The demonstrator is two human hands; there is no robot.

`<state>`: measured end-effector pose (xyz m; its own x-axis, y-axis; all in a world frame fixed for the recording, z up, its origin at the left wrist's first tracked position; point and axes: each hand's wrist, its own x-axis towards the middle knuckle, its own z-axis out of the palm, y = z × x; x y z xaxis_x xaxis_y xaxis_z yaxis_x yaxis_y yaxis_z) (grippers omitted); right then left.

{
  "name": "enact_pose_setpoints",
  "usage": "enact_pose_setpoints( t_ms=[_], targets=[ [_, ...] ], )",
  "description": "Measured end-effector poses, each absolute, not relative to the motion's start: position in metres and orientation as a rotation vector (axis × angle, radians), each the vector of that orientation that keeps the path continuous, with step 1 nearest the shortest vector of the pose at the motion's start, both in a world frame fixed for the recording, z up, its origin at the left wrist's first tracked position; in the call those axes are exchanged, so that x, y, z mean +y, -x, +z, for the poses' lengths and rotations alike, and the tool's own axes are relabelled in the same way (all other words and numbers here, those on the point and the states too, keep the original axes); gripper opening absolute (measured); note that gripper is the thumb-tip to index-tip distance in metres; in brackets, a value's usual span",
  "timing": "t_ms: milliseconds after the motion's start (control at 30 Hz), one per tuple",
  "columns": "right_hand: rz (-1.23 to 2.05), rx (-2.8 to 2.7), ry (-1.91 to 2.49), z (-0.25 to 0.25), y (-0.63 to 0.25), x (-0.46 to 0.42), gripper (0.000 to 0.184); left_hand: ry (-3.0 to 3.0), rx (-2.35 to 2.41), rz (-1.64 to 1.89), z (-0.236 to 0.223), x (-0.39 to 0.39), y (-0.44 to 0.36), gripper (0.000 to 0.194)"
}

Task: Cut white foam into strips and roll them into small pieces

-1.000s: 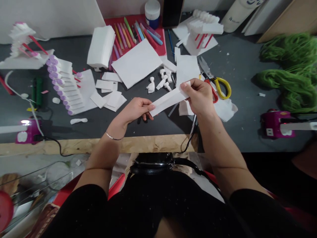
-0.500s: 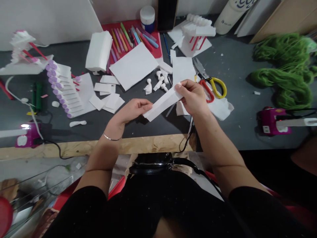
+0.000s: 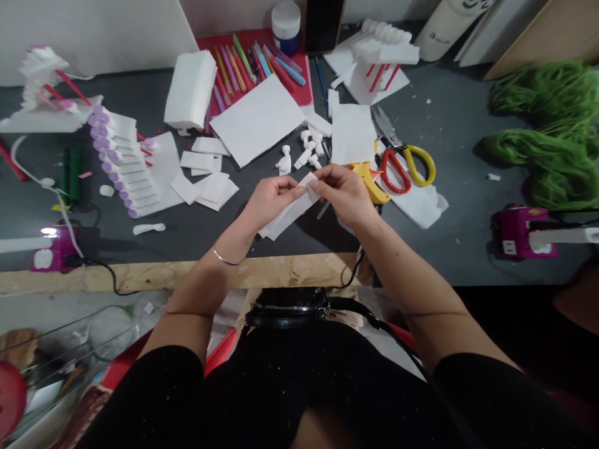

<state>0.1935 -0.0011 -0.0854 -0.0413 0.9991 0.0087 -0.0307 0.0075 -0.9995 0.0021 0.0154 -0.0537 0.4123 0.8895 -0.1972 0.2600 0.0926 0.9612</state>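
Observation:
A folded strip of white paper (image 3: pixel 287 215) slants between my two hands just above the table. My left hand (image 3: pixel 271 199) pinches it near its upper end, thumb on top. At that same end, the thumb and fingers of my right hand (image 3: pixel 344 194) close on the paper, almost touching the left fingertips. Behind my right hand lies a yellow tool (image 3: pixel 369 181), partly hidden, that looks like a glue gun. Small white twisted paper pieces (image 3: pixel 306 149) and a white sheet (image 3: pixel 353 134) lie just beyond my fingers.
Scissors (image 3: pixel 405 159) with red and yellow handles lie to the right. Green yarn (image 3: pixel 538 137) and a purple power block (image 3: pixel 526 231) are farther right. On the left stand a paper stair model (image 3: pixel 128 168) and a paper stack (image 3: pixel 189 90). Coloured markers (image 3: pixel 238 68) lie at the back.
My right hand has slid along the strip toward my left hand, which has moved up and right. Both now pinch the same end; the strip's lower end hangs free. The yellow tool shows more.

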Motion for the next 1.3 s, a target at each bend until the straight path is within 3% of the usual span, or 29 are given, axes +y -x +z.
enact_pose_setpoints(
  t_ms=[367, 800, 1033, 1300],
  targets=[
    [1.288, -1.172, 1.209, -0.084, -0.191, -0.002, 0.029, -1.461, 1.107, 0.636, -0.056, 0.016, 0.000, 0.050],
    [1.132, -1.247, 1.288, -0.077, -0.188, -0.006, 0.014, -1.442, 1.121, 0.752, -0.062, 0.016, -0.006, 0.034],
    [0.822, -1.429, 1.353, -0.066, -0.184, -0.014, 0.007, -1.412, 1.131, 0.817, -0.067, 0.016, -0.010, 0.036],
    [0.745, -1.511, 1.309, -0.067, -0.185, -0.015, 0.004, -1.363, 1.108, 0.850, -0.070, 0.015, -0.013, 0.035]
  ],
)
